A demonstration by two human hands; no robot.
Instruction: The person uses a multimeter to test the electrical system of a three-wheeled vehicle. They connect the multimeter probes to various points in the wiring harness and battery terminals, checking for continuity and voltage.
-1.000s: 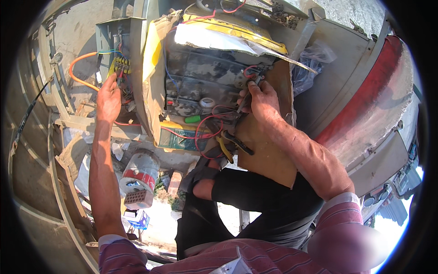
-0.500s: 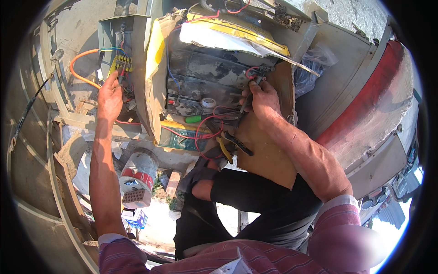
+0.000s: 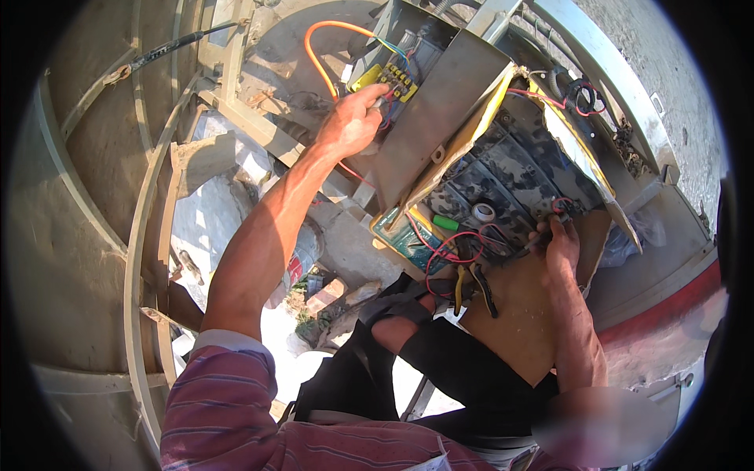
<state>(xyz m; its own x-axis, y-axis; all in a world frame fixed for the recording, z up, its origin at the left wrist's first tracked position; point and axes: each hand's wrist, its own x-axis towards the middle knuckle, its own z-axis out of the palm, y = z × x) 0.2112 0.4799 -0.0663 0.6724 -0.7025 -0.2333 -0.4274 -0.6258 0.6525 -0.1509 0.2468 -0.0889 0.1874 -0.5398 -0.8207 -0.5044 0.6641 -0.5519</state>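
My left hand reaches to a yellow terminal block inside a grey metal housing. Its fingers are pinched at the block's lower edge, and what they hold is hidden. An orange cable runs to the same block. Over the right end of a dusty black battery, my right hand has its fingers closed around something small and dark, beside a short red wire. A white tape roll and a green screwdriver handle lie on the battery.
Red leads loop over a green, yellow-edged panel. Yellow-and-black pliers rest on brown cardboard beside my knee. A torn cardboard flap stands by the battery. Metal frame bars curve at left; a brick lies below.
The whole view has turned, so the housing and battery appear farther right and tilted. My left hand is still at the terminal block, my right still at the battery's right end.
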